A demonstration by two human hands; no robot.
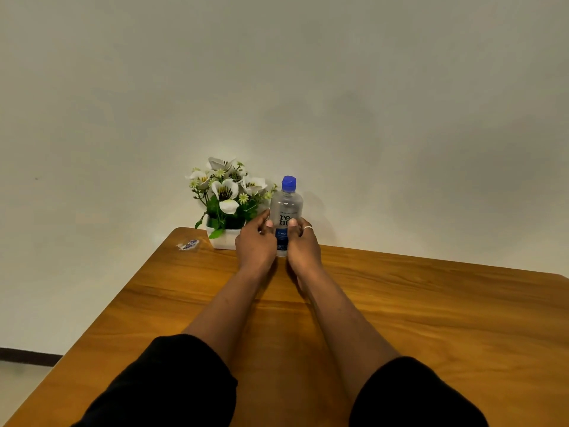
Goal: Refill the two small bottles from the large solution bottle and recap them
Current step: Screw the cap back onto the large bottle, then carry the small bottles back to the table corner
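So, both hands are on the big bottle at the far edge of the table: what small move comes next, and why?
Probably draw the large solution bottle toward the body. The left hand and right hand grip it upright at the far edge of the table, close beside the flower pot; its blue cap is on, and no small bottles are in view.

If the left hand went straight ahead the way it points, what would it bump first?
The left hand grips the large bottle, which would go along. Next it would probably brush the white flower pot just behind it, then the wall; depth is hard to judge.
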